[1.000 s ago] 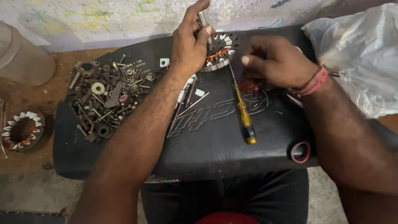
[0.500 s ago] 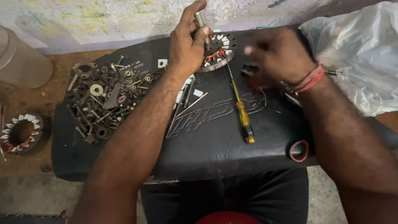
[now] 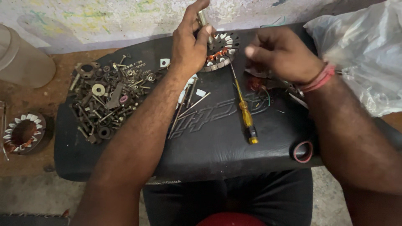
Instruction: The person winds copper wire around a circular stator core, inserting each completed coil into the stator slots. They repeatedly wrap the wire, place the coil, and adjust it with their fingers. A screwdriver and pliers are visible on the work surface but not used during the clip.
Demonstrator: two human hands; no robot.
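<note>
Right hand (image 3: 284,54) shifted left; black seat (image 3: 217,142) on dirt floor (image 3: 33,192).

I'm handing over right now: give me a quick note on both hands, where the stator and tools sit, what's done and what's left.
Left hand: gripping a slim metal tool upright, resting on the stator at the seat's far edge.
Right hand: raised beside the stator, fingers pinched; what it holds is blurred.
Screwdriver lies free on the black seat; loose copper wire under the right hand.
Hardware pile at left; second stator on the floor.
Done: some copper appears pulled off.
Left: copper windings still show on the stator.
</note>
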